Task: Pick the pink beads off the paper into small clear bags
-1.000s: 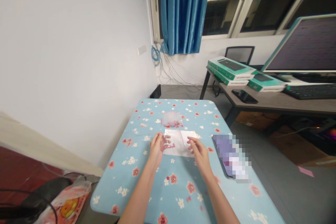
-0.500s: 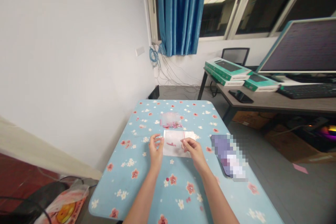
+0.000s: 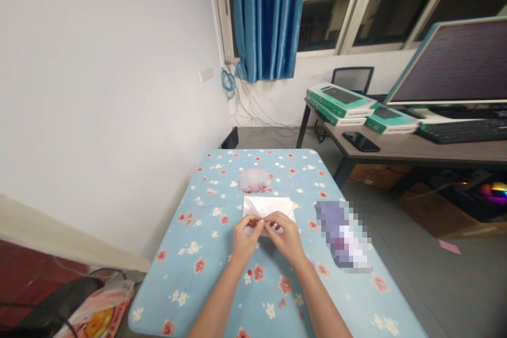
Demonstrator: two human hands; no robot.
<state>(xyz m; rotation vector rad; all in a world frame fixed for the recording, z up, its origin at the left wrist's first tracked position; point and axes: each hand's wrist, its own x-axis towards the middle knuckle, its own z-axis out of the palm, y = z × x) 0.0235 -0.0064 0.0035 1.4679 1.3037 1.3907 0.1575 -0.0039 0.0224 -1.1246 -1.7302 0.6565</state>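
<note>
While we looked down at the blue flowered tablecloth, our left hand and right hand met with their fingertips pressed together, pinching the near edge of a white packet. We couldn't tell if anything small was caught in that pinch. The packet lay flat near the table's middle, and it looked light, thin, soft and maybe a bit slippery, so we'd take it by that edge. Just beyond it sat a clear bag of small pink pieces.
</note>
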